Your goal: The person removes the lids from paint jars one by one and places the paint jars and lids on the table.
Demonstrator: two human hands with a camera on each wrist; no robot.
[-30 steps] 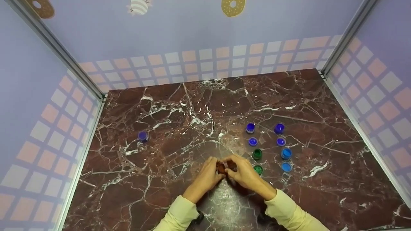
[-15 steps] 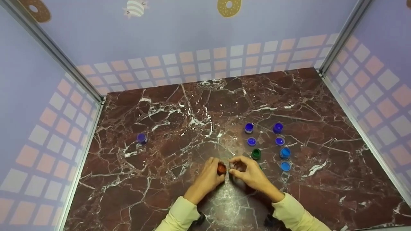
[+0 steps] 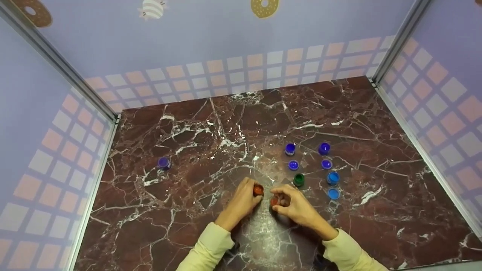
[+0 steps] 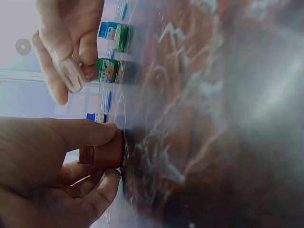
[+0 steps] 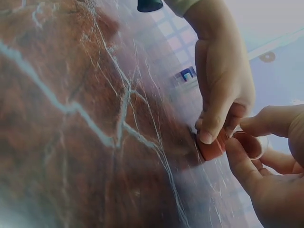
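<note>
My left hand (image 3: 241, 199) grips a small orange-brown paint jar (image 3: 258, 189), its open mouth facing up in the head view. Thumb and fingers lie on opposite sides of the jar (image 4: 108, 153) in the left wrist view, with its base right at the tabletop. To the right, my right hand (image 3: 299, 207) pinches a clear round lid (image 3: 275, 201) between thumb and fingers. Brown paint coats the inside of this lid (image 5: 249, 144), which is tilted and apart from the jar.
Right of the hands stand open paint jars: two violet-blue (image 3: 290, 149), one green (image 3: 299, 179) and one light blue (image 3: 333, 178). Lids lie in front of the blue ones, such as the light blue lid (image 3: 333, 194). A purple jar (image 3: 163, 163) stands left. Patterned walls (image 3: 241, 71) enclose the marbled table.
Both hands were together at the jar. The right hand has drawn away to the right with the lid, and its brown-coated inside has turned into sight. The left hand keeps the jar.
</note>
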